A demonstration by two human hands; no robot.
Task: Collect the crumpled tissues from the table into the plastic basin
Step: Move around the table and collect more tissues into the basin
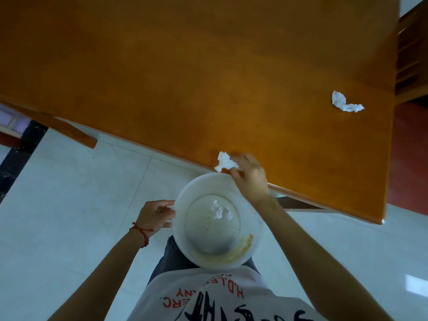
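A white plastic basin (pixel 185 200) is held below the near edge of the orange wooden table (pixel 185 77). My left hand (pixel 156 215) grips the basin's left rim. My right hand (pixel 250 179) is closed on a crumpled white tissue (pixel 224 161) right at the table's edge, just above the basin's far rim. A small crumpled tissue (pixel 218 210) lies inside the basin. Another crumpled tissue (pixel 345 104) rests on the table far to the right, near the right edge.
A yellowish smear (pixel 242 246) marks the basin's inner wall. Pale floor tiles (pixel 69 205) lie under the table, with a dark strip at the left. A wooden chair (pixel 412 54) stands beyond the table's right edge.
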